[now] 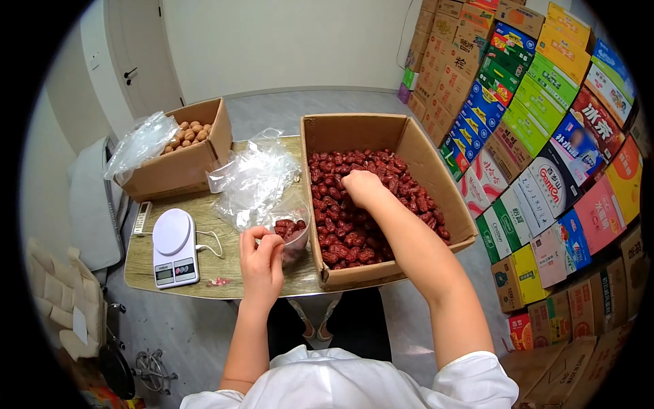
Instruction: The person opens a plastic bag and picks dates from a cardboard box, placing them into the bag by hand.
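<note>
A large open cardboard box point(426, 153) holds a deep layer of red dates point(347, 235). My right hand point(362, 189) is down among the dates near the box's middle, its fingers curled and their tips hidden. Left of the box, my left hand point(261, 252) pinches the edge of a clear plastic bag point(297, 211) with some dates in its bottom. That bag touches the box's left wall. Behind my left hand lies a heap of loose clear bags point(255, 174).
A white kitchen scale point(174, 238) stands on the wooden table point(225, 269), left of my left hand. Behind it, a smaller carton point(170, 174) holds walnuts point(188, 135) and a plastic bag. Stacked cartons point(507, 160) line the right side; an office chair point(65, 296) is at the left.
</note>
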`<state>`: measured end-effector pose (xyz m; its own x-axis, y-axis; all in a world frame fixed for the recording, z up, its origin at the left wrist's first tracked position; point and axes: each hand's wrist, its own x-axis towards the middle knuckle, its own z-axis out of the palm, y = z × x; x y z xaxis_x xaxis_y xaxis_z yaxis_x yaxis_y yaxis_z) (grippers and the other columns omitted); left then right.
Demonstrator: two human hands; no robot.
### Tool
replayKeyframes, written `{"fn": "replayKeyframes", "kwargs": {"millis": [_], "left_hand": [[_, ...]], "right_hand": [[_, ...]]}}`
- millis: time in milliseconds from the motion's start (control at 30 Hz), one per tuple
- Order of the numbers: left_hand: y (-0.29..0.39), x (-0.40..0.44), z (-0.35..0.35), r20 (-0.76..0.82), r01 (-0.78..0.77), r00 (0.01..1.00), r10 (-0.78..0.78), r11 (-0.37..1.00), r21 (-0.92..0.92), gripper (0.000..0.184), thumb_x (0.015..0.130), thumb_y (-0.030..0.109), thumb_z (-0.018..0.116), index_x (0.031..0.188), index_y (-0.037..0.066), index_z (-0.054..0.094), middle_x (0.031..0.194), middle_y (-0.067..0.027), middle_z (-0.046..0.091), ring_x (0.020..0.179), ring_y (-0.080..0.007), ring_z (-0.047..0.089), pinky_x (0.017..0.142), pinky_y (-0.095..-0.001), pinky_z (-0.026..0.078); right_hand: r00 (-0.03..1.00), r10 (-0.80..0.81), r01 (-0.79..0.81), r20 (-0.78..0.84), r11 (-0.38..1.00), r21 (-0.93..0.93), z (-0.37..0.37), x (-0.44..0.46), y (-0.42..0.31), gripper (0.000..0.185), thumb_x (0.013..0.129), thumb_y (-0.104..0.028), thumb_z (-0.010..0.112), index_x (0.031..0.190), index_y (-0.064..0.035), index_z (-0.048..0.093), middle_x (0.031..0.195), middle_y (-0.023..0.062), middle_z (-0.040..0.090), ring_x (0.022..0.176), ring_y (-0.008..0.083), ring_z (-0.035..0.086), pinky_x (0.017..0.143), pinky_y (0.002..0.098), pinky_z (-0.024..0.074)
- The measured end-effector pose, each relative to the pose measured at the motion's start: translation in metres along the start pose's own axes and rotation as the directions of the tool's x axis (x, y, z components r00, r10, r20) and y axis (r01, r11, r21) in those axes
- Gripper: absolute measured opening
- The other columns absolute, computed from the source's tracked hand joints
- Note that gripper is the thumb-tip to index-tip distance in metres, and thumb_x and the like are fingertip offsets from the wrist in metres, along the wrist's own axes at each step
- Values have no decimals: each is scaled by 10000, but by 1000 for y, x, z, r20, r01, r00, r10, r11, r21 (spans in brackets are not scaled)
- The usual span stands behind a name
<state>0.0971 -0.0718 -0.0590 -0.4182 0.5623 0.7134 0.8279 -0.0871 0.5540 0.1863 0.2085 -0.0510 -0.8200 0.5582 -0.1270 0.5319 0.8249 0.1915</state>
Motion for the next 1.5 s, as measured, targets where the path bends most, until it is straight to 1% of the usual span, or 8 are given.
{"fn": "replayKeyframes", "kwargs": {"millis": [233, 300, 467, 667, 933, 1133, 1367, 1500], "left_hand": [[-4, -2, -5, 36, 60, 998, -60, 998, 7, 81, 853, -54, 611, 908, 5, 599, 1014, -134, 502, 920, -273, 523, 787, -343, 450], [-4, -1, -6, 29, 52, 998, -53, 998, 21, 84, 851, -54, 613, 908, 6, 600, 1018, -134, 503, 918, -273, 524, 788, -344, 449], [0, 3, -5, -9, 18, 1000, -18, 999, 45, 120, 815, -29, 661, 908, 36, 621, 978, -114, 537, 900, -293, 516, 750, -375, 427], [8, 6, -4, 31, 40, 999, -42, 998, 55, 78, 847, -34, 631, 903, 16, 611, 1006, -137, 520, 937, -296, 529, 813, -372, 442], [3, 4, 1, -4, -16, 1000, 16, 999, 33, 120, 817, -29, 653, 914, 35, 622, 975, -122, 533, 912, -295, 521, 756, -374, 434], [-2, -1, 1, -7, 28, 1000, -28, 999, -23, 127, 809, -45, 653, 908, 30, 625, 974, -124, 526, 915, -295, 522, 751, -371, 435], [0, -1, -2, 27, 25, 999, -25, 1000, 19, 88, 847, -63, 611, 902, 1, 585, 996, -129, 494, 918, -270, 516, 788, -339, 447], [-1, -2, -2, 23, 24, 999, -25, 1000, 15, 88, 847, -61, 612, 905, 1, 587, 993, -132, 494, 923, -275, 515, 795, -344, 443]], "right_hand": [[933, 40, 186, -358, 798, 573, -38, -14, 6, 378, 693, -68, 772, 1051, -39, 656, 992, 138, 669, 1006, 264, 667, 867, 371, 547], [950, -34, 311, -311, 227, 923, -49, -18, -3, 417, 715, -57, 788, 1104, -27, 642, 1006, 84, 668, 980, 166, 656, 869, 313, 537], [873, -302, 338, -383, -192, 921, -63, -31, -37, 428, 755, -31, 779, 1153, -18, 621, 1042, 66, 648, 973, 130, 635, 874, 286, 538], [814, -388, 544, -433, 246, 802, -65, -44, -61, 415, 731, -163, 832, 1080, -32, 649, 952, 69, 693, 810, 138, 637, 701, 292, 525], [663, -197, 692, -722, 529, 491, -50, -30, -48, 214, 801, -168, 771, 960, -48, 694, 870, 91, 695, 840, 212, 635, 728, 331, 517], [840, 154, 372, -520, 536, 758, -59, -28, -6, 167, 816, -174, 715, 904, -33, 703, 848, 136, 717, 771, 262, 700, 720, 364, 551], [865, 312, 13, -394, 770, 638, -44, -20, 37, 135, 810, -144, 682, 933, -105, 722, 878, 113, 722, 866, 290, 695, 784, 416, 549], [969, 229, -170, -94, 893, 416, -39, -24, 37, 201, 781, -99, 670, 969, -136, 732, 989, 108, 723, 974, 280, 684, 834, 412, 557]]}}
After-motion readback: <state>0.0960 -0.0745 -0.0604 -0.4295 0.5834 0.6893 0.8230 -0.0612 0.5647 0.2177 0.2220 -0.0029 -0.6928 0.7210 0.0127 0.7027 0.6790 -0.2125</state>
